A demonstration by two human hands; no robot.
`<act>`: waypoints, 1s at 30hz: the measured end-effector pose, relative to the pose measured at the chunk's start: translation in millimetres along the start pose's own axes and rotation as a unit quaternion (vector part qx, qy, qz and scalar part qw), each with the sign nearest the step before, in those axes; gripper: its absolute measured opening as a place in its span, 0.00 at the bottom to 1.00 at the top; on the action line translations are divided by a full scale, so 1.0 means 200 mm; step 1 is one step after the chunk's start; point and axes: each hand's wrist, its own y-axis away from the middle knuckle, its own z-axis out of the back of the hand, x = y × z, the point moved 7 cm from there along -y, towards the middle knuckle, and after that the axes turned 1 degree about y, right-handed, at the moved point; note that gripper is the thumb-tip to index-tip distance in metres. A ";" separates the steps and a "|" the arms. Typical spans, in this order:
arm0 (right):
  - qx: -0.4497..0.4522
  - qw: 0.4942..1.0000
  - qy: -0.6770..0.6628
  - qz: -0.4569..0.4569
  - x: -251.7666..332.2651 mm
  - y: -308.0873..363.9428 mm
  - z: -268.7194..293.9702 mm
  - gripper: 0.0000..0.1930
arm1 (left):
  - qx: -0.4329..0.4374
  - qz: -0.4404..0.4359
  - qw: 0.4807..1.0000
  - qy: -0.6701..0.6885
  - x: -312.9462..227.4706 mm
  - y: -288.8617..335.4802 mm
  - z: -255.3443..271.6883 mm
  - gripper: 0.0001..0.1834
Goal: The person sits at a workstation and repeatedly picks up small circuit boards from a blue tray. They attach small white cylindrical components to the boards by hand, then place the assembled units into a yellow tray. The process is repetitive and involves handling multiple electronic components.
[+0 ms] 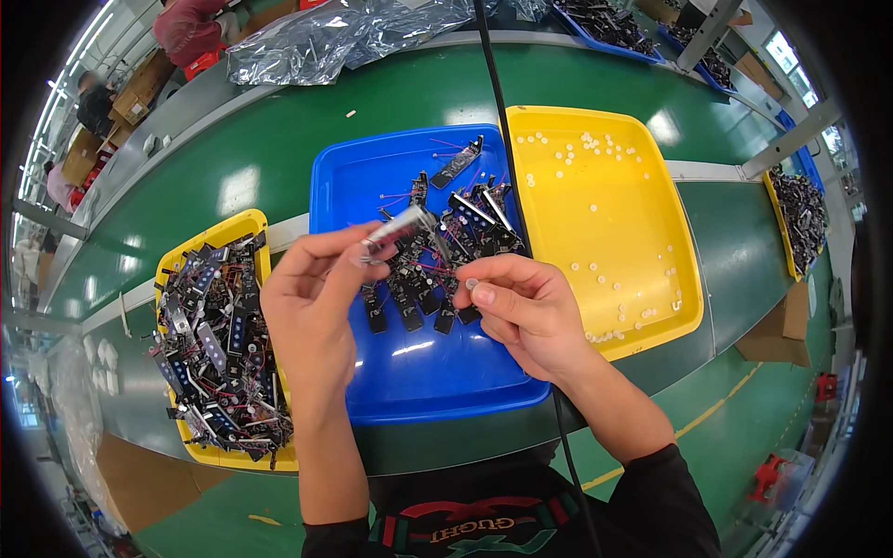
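My left hand (314, 288) is closed on a small electronic module (402, 230) with a shiny silver face and dark parts at its far end, held tilted above the blue tray (437, 386). Between the thumb and fingertips of my right hand (532, 316) is a small whitish round piece (472, 284), apart from the module. Below both hands a heap of black modules (423, 279) with thin red and purple wires lies in the blue tray. To the right, the yellow tray (642, 232) holds many small white round pieces scattered over its bottom.
On the left a second yellow tray (262, 219) is piled with modules. A black cable (496, 84) runs down across the blue tray's right side. Clear plastic bags (344, 42) lie at the back of the green table (419, 98). More loaded trays (609, 28) stand farther off.
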 end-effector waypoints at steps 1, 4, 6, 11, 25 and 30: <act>-0.009 1.000 0.002 0.004 0.00 0.00 0.01 0.10 | 0.020 0.010 0.999 0.044 0.01 0.02 -0.01 0.06; -0.048 0.998 -0.043 0.008 0.00 -0.01 0.04 0.11 | 0.027 0.082 0.989 0.123 0.07 0.06 -0.04 0.05; -0.051 0.997 -0.055 0.015 0.02 -0.01 0.05 0.11 | 0.010 0.145 0.981 0.130 0.13 0.09 -0.07 0.08; -0.028 0.999 -0.013 0.034 0.03 0.00 0.03 0.10 | 0.052 0.238 0.960 0.140 0.21 0.14 -0.09 0.11; 0.012 0.993 0.083 0.085 0.02 0.02 -0.02 0.08 | 0.076 0.069 0.994 0.025 0.15 0.16 -0.05 0.13; 0.021 0.960 0.212 0.183 0.08 0.04 -0.05 0.10 | 0.054 0.027 0.998 -0.004 0.11 0.18 -0.05 0.11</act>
